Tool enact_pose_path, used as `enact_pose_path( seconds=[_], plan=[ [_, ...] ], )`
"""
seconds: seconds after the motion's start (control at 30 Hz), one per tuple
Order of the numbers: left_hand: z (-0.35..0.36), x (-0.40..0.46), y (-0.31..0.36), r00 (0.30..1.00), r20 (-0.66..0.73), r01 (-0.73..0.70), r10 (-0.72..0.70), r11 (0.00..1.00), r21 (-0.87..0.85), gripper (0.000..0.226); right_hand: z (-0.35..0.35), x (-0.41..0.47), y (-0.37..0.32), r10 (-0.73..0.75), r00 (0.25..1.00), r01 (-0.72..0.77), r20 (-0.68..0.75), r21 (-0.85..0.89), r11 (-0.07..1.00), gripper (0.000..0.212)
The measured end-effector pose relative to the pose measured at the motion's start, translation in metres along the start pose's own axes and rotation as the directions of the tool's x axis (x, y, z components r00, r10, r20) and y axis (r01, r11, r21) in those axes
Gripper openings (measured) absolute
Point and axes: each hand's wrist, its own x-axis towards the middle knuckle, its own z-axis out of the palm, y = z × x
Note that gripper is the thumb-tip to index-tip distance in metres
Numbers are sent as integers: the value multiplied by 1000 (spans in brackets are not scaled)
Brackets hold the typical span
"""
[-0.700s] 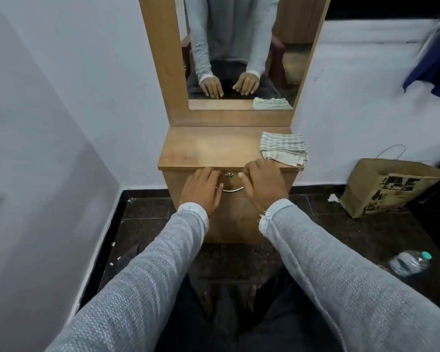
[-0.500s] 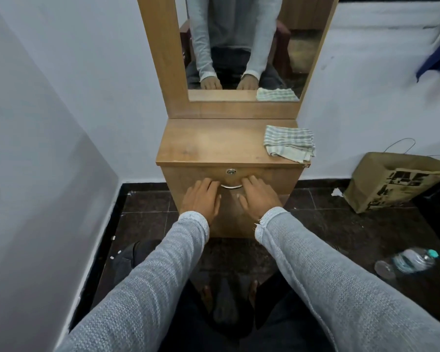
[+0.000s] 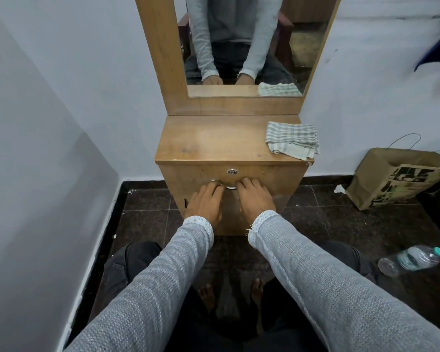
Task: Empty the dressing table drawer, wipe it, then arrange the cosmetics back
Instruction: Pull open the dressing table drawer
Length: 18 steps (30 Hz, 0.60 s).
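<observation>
The drawer (image 3: 259, 179) sits closed in the front of the dressing table (image 3: 214, 141), directly under the tabletop, with a round lock (image 3: 232, 172) at its centre and a curved metal handle (image 3: 230, 187) just below the lock. Both hands are at that handle: the left hand (image 3: 206, 203) has its fingertips curled onto the handle's left end, and the right hand (image 3: 255, 199) reaches its right end, though whether those fingers hook round the metal or merely touch it cannot be told. The risk here is a poor purchase: fingertips alone may slip off the thin bar if the drawer sticks, and if the lock is engaged, a hard tug could rock the narrow table instead of opening anything. A sudden release could also bring the drawer out too far, spilling the unseen cosmetics onto the person's knees. The checked cloth (image 3: 292, 139) lies on the tabletop's right corner above the drawer, overhanging the edge, where a jolt might drop it. Further right of the drawer, on the floor, stand a paper bag (image 3: 396, 179) and a plastic bottle (image 3: 412, 259).
</observation>
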Motion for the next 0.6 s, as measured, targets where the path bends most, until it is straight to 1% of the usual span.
enact_pose_path(
  seconds=[0.1,0.17,0.33,0.43,0.5,0.6],
  plan=[
    [-3,-7,-1,999,-39,-7,7,1000,-14,46,-1,-8,-2,-19,1000,19,-7,-23,1000,37],
    [-5,-11,-1,998,-65,-16,14,999,-28,43,0,-16,-4,-32,999,32,2,-28,999,38],
    [-11,-28,5,982,-170,-83,77,996,-27,33,1,-45,-10,-35,999,35,26,-1,999,37],
    [-14,-41,9,956,-271,-122,112,992,-19,25,3,-61,-13,-15,1000,15,-22,-9,1000,29],
    [-17,-47,11,932,-334,-160,143,987,-23,25,6,-68,-13,-10,998,8,-58,-27,1000,29],
    [-25,-54,14,902,-397,-203,173,979,-35,24,3,-83,-17,-25,998,24,-52,-33,999,25]
  ],
)
